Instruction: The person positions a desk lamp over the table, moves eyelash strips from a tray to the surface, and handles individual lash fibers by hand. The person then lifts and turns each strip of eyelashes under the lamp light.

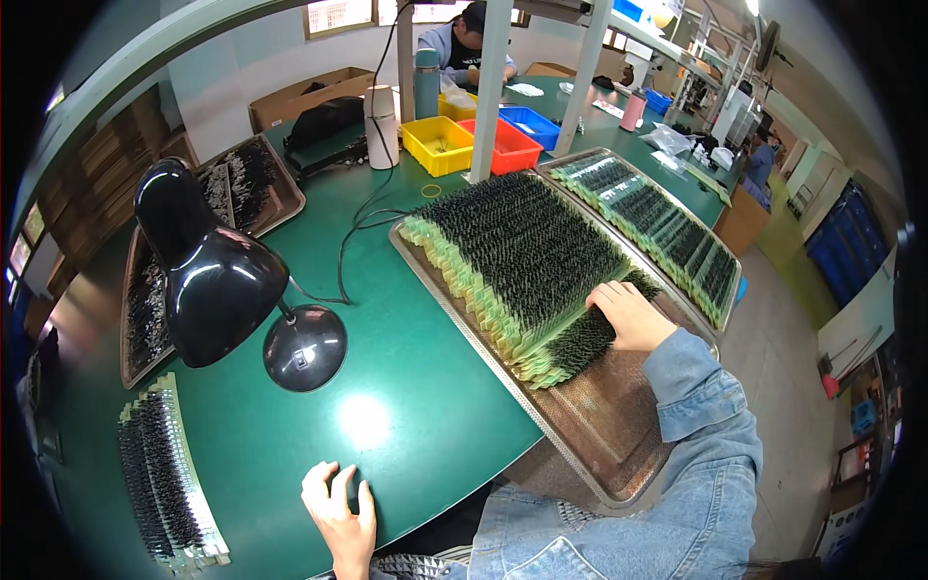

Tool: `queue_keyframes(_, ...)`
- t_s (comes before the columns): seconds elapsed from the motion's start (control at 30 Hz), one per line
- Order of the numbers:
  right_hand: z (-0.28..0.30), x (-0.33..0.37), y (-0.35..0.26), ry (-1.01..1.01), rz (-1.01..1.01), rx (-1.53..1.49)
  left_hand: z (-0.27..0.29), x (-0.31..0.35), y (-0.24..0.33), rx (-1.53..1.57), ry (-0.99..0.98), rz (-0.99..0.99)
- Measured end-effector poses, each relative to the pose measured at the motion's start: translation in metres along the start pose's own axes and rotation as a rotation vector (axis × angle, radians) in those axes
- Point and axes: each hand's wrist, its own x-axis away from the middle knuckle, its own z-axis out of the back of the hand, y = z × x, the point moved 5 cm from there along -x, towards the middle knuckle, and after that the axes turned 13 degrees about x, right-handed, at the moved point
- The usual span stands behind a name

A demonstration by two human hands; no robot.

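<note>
An uneven pull could snag or topple the black-pronged green strips (517, 253), since their rows stand tightly packed. The nearest ones lie under and left of the right hand (630, 317), in the metal tray (619, 418); its fingers curl, but whether they pinch one I cannot tell. The left hand (343, 510), empty, is loosely spread by the counter (445, 396) edge.

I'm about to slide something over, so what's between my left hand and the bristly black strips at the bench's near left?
Only bare green tabletop lies between your left hand and those strips, as the head view shows.
</note>
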Motion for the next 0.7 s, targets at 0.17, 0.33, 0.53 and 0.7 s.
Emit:
queue_keyframes(0.17, -0.003, -0.010, 0.000, -0.073, 0.088, -0.099, 0.000, -0.003, 0.000, 0.006, -0.020, 0.000)
queue_keyframes(0.33, 0.002, -0.003, -0.006, -0.205, 0.149, -0.051, 0.003, -0.007, 0.017, 0.029, -0.029, -0.046)
queue_keyframes(0.53, 0.001, 0.020, -0.013, -0.240, 0.080, -0.131, 0.004, -0.009, 0.014, 0.075, -0.053, -0.097)
queue_keyframes(0.7, 0.025, 0.025, -0.020, -0.110, -0.014, -0.152, 0.006, -0.008, 0.010, 0.116, -0.068, -0.128)
